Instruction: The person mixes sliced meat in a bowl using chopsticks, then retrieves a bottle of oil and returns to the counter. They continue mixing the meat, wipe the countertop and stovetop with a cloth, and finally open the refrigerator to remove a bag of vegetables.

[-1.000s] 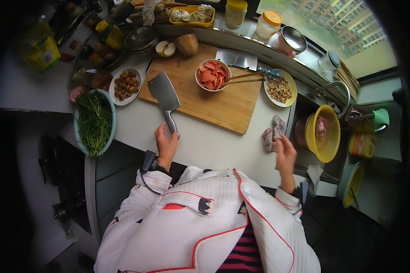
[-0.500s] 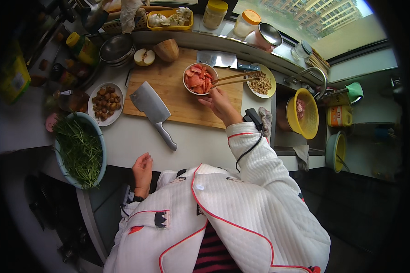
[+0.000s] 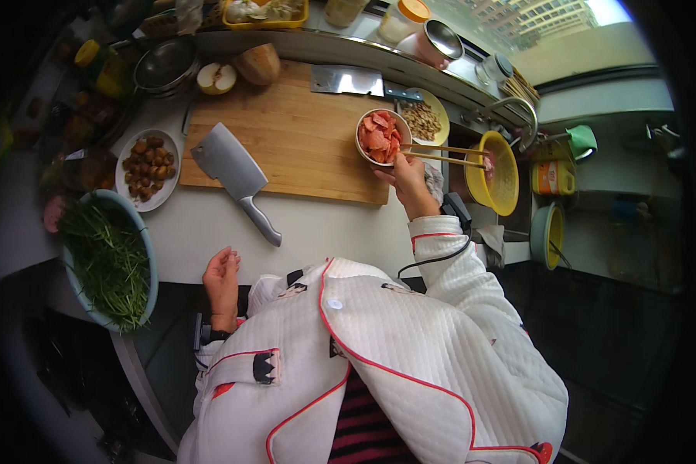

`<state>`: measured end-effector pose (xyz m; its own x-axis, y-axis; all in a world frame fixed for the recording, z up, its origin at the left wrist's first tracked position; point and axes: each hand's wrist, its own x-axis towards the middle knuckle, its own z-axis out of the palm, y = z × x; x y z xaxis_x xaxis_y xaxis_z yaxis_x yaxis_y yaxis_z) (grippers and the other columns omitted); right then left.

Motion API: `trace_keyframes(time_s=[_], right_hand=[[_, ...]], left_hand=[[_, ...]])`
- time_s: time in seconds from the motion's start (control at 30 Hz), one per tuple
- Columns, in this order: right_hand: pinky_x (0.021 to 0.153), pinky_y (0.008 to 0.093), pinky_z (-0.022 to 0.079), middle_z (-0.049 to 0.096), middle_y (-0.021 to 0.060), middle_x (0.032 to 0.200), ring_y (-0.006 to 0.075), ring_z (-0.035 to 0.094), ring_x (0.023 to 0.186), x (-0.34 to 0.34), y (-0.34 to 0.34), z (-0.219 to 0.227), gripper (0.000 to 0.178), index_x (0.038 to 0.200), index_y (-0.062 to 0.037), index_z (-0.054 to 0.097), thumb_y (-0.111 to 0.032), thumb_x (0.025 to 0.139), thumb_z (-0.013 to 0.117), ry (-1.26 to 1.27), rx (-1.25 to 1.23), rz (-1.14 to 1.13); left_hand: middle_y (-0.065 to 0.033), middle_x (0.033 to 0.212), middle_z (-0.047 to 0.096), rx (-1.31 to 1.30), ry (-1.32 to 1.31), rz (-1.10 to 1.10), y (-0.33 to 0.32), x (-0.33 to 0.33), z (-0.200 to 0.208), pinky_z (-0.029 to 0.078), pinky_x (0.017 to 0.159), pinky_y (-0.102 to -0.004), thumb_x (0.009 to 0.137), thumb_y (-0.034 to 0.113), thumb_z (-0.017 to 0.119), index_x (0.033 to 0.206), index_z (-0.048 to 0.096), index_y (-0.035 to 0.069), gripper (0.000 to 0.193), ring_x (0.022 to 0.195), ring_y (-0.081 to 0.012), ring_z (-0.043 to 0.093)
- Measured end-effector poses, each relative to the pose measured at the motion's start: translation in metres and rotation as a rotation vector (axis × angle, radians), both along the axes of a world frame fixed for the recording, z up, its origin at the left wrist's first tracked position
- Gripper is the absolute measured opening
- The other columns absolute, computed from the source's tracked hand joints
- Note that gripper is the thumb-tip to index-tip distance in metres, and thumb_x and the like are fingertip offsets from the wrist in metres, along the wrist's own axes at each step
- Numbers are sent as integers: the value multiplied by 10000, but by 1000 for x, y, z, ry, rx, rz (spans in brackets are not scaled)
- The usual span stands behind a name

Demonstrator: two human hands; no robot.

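Countertop (image 3: 209, 232) ran pale under everything, with a wooden cutting board (image 3: 294, 139) laid across its middle. On the board's near left corner a cleaver (image 3: 232, 166) lay flat, handle pointing toward the person, probably set down there within easy reach. At the counter's left edge sat a large blue bowl (image 3: 148, 267) heaped with green stalks. A yellow colander (image 3: 509, 182) holding something pink stood to the right, over what looked like a sink. A white plate (image 3: 125, 166) of brown, roundish pieces lay left of the board, and a smaller plate (image 3: 435, 116) of tan bits lay beyond its far right corner. A small white bowl (image 3: 362, 127) of sliced pink meat rested on the board's right end. The right hand (image 3: 410, 174) gripped that bowl's near rim, fingers curled on it, seemingly steadying it; chopsticks (image 3: 445, 153) lay across toward the colander. The left hand (image 3: 223, 278) rested at the counter's near edge, fingers loosely open, holding nothing.
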<state>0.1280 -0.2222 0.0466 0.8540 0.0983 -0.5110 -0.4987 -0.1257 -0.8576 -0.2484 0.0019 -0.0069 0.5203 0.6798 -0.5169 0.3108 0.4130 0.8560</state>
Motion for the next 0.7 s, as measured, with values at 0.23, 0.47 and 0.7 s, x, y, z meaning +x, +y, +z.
trace_keyframes(time_s=[0.23, 0.47, 0.7], right_hand=[[666, 334, 648, 706, 185, 1084, 298, 748, 842, -15, -77, 12, 337, 1272, 68, 525, -138, 1018, 444, 42, -53, -121], [700, 351, 633, 711, 126, 1129, 250, 731, 896, -9, -117, -34, 392, 1265, -25, 596, -327, 1014, 607, 44, -11, -141], [964, 430, 567, 632, 169, 1301, 319, 661, 1161, 12, -137, -62, 413, 1398, -27, 461, -249, 1051, 492, 81, 168, -131]], left_hand=[[-86, 1115, 688, 4, 3, -36, 6, 11, 4, 543, 887, -287, 1007, 120, 620, 1261, 618, -14, 288, 1005, -164, 669], [-76, 1019, 700, 206, 43, -127, 3, 22, 1, 543, 804, -256, 990, 112, 636, 1228, 633, -33, 278, 901, -129, 664], [-57, 1060, 707, 446, -35, 28, 14, 8, 44, 542, 819, -250, 949, 62, 675, 1232, 643, 20, 288, 920, -113, 665]])
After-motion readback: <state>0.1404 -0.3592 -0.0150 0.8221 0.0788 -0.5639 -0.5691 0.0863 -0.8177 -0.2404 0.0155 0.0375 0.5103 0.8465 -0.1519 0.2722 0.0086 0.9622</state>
